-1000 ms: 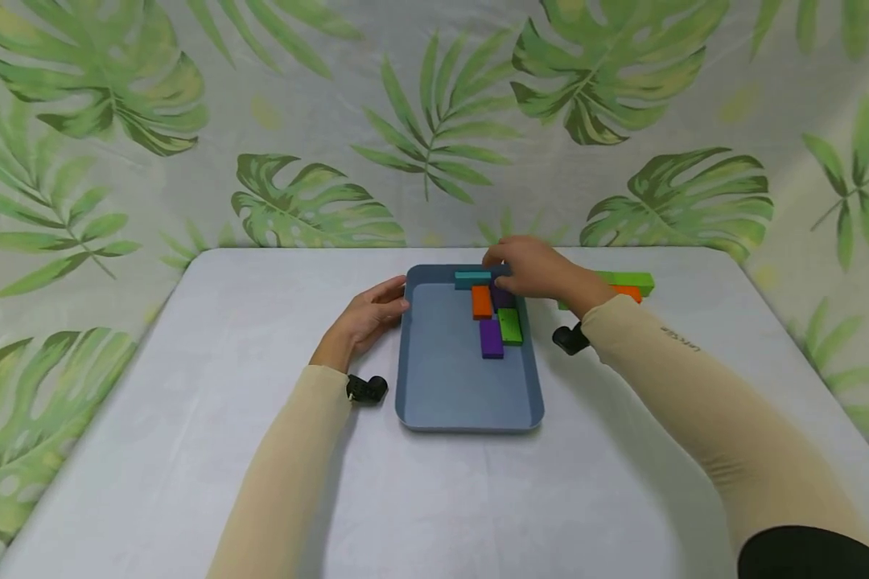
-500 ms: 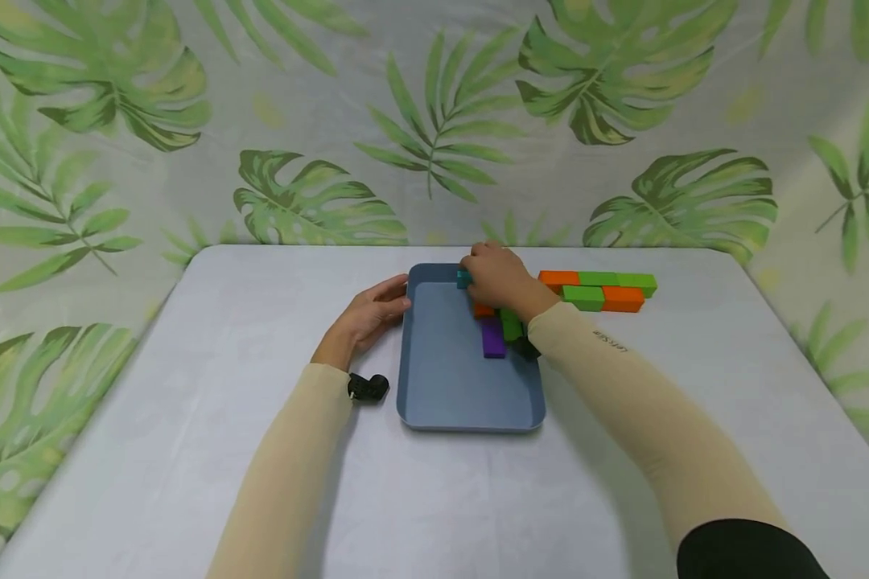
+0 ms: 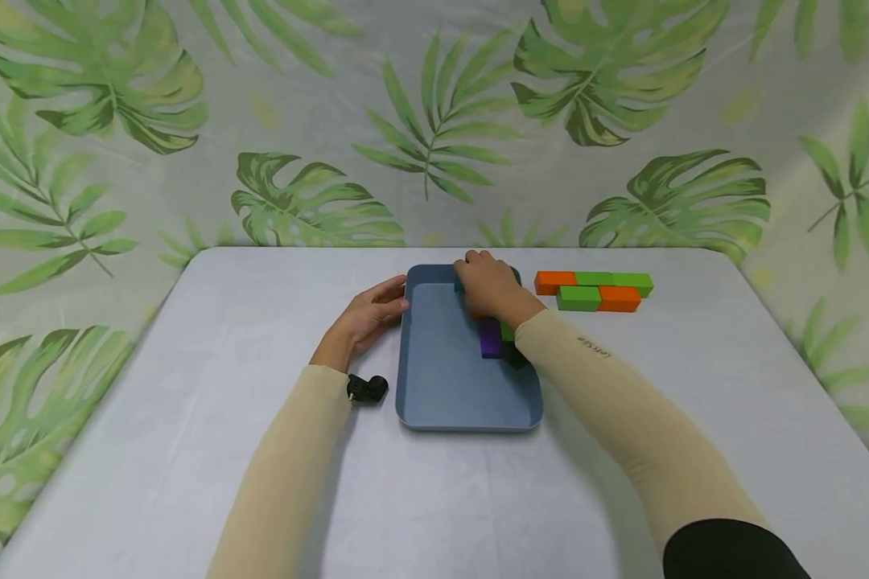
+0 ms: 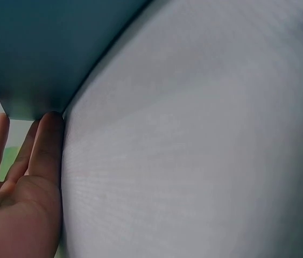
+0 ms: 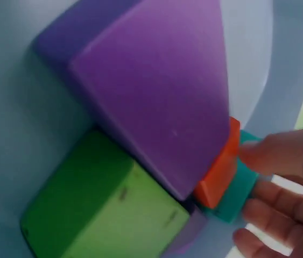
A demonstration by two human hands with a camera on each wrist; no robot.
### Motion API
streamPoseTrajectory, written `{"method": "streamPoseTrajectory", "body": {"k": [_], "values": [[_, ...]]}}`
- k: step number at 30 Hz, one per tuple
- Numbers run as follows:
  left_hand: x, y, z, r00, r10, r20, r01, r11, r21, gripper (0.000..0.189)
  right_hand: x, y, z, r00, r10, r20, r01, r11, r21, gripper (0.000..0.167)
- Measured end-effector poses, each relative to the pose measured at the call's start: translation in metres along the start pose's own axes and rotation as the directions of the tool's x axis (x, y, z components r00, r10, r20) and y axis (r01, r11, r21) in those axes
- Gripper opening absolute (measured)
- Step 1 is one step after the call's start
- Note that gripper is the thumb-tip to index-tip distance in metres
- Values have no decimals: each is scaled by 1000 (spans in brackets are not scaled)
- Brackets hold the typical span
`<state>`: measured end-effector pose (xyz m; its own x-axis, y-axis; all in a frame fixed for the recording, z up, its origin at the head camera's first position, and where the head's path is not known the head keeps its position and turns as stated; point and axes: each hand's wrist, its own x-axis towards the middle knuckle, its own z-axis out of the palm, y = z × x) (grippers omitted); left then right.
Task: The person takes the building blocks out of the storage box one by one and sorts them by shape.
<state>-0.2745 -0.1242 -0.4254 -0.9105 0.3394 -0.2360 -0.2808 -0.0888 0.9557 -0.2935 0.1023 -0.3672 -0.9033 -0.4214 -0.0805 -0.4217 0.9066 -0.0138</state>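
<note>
My left hand (image 3: 371,318) touches the left wall of a blue-grey tray (image 3: 449,394); its fingers lie mostly straight against the outside in the left wrist view. At the tray's far end, my right hand (image 3: 496,288) pinches a teal block (image 5: 234,199), thumb on the near side and fingers beyond it. An orange block (image 5: 218,172) lies right beside the teal one. Closer to the right wrist camera are a purple block (image 5: 162,91) and a green block (image 5: 108,209). A second purple block (image 5: 186,236) is mostly hidden behind the green one.
Right of the tray, several orange and green blocks (image 3: 594,289) lie in two rows on the white tabletop (image 3: 261,322). A leaf-patterned cloth (image 3: 434,121) hangs behind the table. Black wrist cameras sit at both wrists.
My right hand has moved left from the tray's far right corner to the teal block, uncovering the blocks outside the tray. My left hand stays at the tray's wall.
</note>
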Motion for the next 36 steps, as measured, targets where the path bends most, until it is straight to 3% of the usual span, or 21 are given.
{"method": "streamPoseTrajectory", "body": {"k": [9, 16, 20, 26, 32, 36], "values": [[-2, 3, -2, 1000, 6, -3, -6, 1000, 11, 64, 3, -3, 2, 998, -47, -31, 51, 990, 133, 23], [-2, 3, -2, 1000, 1, -6, -1, 1000, 4, 63, 8, -12, 7, 990, -132, 47, 115, 957, 266, 23], [-1, 2, -1, 1000, -1, -9, 1, 1000, 7, 63, 6, -16, 9, 990, -121, 66, 102, 964, 246, 22], [0, 1, -2, 1000, 6, -12, -6, 1000, 8, 64, 3, -14, 8, 997, -65, 35, 55, 970, 237, 17], [-1, 1, 1, 1000, 1, -14, 0, 1000, 18, 63, -1, -9, 7, 981, -163, 104, 130, 956, 263, 13], [-1, 1, 0, 1000, -1, -17, 1, 1000, 6, 64, -2, -7, 7, 976, -178, 123, 144, 960, 239, 9]]}}
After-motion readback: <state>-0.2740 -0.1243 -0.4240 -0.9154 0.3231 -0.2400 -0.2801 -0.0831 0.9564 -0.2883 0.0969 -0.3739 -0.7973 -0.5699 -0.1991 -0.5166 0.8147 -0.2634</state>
